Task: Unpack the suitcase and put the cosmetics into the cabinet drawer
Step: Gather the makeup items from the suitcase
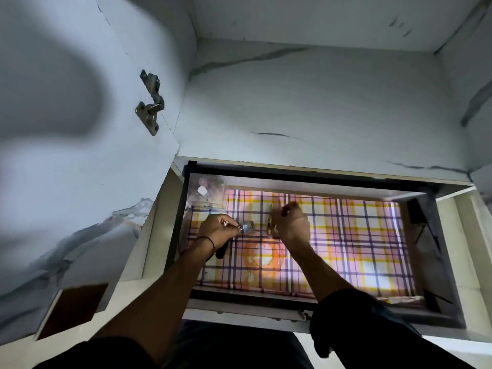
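The cabinet drawer [298,314] is pulled out below me, its floor lined with pink, yellow and purple checked paper. Both my hands reach into its left half. My left hand [217,231] grips several small cosmetic items: a copper-capped tube [226,223], a silvery piece [246,228] sticking out to the right, and a dark tube [221,252] hanging under the wrist. My right hand [291,225] is curled round a slim gold-coloured item [270,227] over the drawer floor. A clear bag or box of small items [206,191] sits in the far left corner. The suitcase is out of view.
The open cabinet door [66,155] with its metal hinge [150,102] stands to my left. The marble-patterned cabinet interior [319,102] rises behind the drawer. Dark metal runners [426,222] edge the drawer's right side.
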Motion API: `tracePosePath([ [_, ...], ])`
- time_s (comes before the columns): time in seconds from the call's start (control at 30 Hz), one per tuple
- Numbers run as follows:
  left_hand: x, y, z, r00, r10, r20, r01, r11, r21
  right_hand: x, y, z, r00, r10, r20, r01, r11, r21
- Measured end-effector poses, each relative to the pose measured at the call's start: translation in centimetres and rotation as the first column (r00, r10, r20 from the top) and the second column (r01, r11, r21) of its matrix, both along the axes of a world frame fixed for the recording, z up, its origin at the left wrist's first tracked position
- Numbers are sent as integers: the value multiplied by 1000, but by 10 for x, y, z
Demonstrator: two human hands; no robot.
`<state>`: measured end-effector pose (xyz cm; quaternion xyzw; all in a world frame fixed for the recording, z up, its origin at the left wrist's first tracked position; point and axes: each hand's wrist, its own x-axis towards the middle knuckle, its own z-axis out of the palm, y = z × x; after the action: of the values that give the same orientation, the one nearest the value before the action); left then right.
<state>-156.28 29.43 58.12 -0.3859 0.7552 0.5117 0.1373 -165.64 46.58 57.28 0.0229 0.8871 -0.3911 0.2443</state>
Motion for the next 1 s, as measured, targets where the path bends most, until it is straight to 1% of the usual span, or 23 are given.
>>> tracePosePath([
  [0.03, -2, -2, -2, 1000, -19, 3, 19, 1000, -4, 1, 0, -1, 994, 29, -101, -29, 1000, -4],
  [0.07, -2, -3, -5, 1000, -28, 3, 28, 1000, -5, 0, 0, -2, 980, 105, -166, -109, 994, -17],
  [0.1, -3, -4, -6, 999, -32, -2, 32, 999, -2, 0, 0, 0, 953, 234, -195, -244, 969, -28],
  [0.13, -3, -4, -7, 999, -31, -14, 31, 999, 5, -1, -2, 1, 901, 394, -181, -403, 915, -18],
  [0.17, -3, -3, -8, 999, -25, -30, 26, 1000, 14, -1, -5, 7, 826, 547, -135, -552, 834, 2],
  [0.2, -3, -3, -9, 999, -13, -51, 14, 1000, 27, 1, -8, 9, 742, 664, -90, -663, 747, 46],
  [0.23, -2, -2, -10, 998, 5, -68, -2, 999, 43, 3, -11, 9, 679, 731, -70, -723, 682, 107],
  [0.27, -2, -2, -10, 996, 29, -88, -23, 998, 63, 5, -13, 9, 666, 743, -67, -723, 665, 187],
  [0.33, 0, -1, -11, 987, 96, -125, -81, 990, 118, 9, -16, 7, 720, 687, -101, -639, 712, 291],
  [0.37, 1, -1, -10, 980, 142, -140, -122, 982, 141, 11, -16, 6, 749, 651, -124, -596, 744, 303],
  [0.43, 3, 1, -7, 959, 242, -149, -212, 959, 189, 13, -15, 5, 813, 569, -124, -526, 809, 263],
  [0.47, 4, 2, -7, 949, 277, -148, -243, 946, 213, 13, -13, 3, 860, 502, -94, -473, 852, 223],
  [0.53, 5, 4, -6, 933, 333, -138, -289, 920, 267, 10, -11, 1, 945, 327, -23, -319, 933, 168],
  [0.57, 5, 6, -6, 927, 355, -119, -310, 905, 290, 8, -10, 0, 971, 238, 4, -236, 959, 155],
  [0.63, 6, 8, -6, 922, 380, -74, -336, 881, 334, 5, -4, -3, 994, 97, 48, -102, 985, 137],
  [0.7, 4, 11, -9, 931, 361, -49, -323, 879, 351, 3, 2, -2, 995, 13, 95, -22, 995, 102],
  [0.77, 0, 15, -11, 942, 332, -44, -297, 889, 348, 2, 9, 1, 992, -12, 122, 3, 997, 71],
  [0.83, -4, 20, -13, 959, 279, -47, -246, 903, 351, 1, 13, 4, 989, 3, 148, -8, 999, 31],
  [0.9, -8, 24, -13, 970, 233, -68, -195, 916, 350, 2, 16, 3, 983, 45, 175, -50, 999, 22],
  [1.0, -11, 25, -14, 975, 197, -104, -148, 923, 356, 4, 19, -2, 964, 127, 233, -144, 988, 57],
])
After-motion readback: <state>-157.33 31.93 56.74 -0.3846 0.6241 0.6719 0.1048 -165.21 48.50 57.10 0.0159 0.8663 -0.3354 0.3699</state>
